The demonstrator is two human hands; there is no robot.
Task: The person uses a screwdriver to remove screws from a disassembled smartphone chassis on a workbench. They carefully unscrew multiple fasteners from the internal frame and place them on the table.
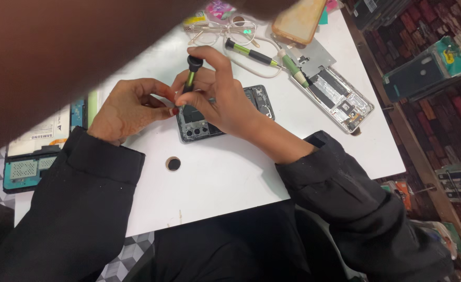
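I'm gripping the slim green-and-black precision screwdriver (191, 75) upright in my right hand (222, 96), tip on the opened dark phone w/ exposed camera holes (202, 125) at mid white table (230, 172), left hand (128, 107) pinching beside it, prob. mid-unscrewing; next needs steady twisting.

On the counter (230, 177): opened phone (209, 117) centre, second opened phone (340, 99) right, glasses (222, 31) behind, spare screwdriver (251, 54) between.

Bare table (230, 177) nearside; beyond, screwdrivers (251, 54), glasses (222, 31) and perhaps a second opened phone (337, 96) crowd passage.
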